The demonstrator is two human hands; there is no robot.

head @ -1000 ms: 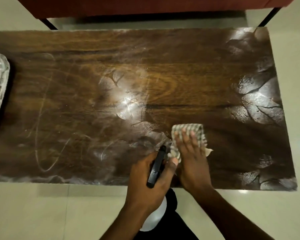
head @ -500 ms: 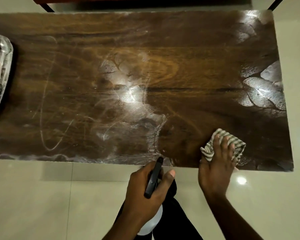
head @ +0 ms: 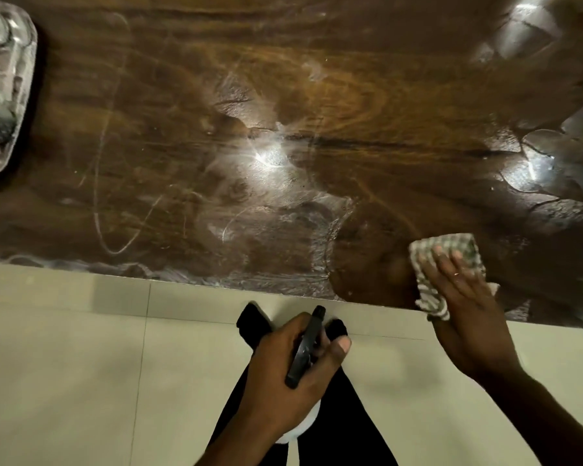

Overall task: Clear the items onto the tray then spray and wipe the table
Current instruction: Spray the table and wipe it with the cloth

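Flat-fingered right grip [head: 468, 304] presses cloth [head: 465, 245] onto streaked wooden table [head: 182, 146].

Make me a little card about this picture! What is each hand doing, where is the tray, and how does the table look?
Left hand: grips the spray bottle above the floor, just off the table's near edge
Right hand: flat fingers press the cloth on the table, near its front right part
Tray: at the table's left end, partly out of view
Table look: dark wood, shiny and streaky
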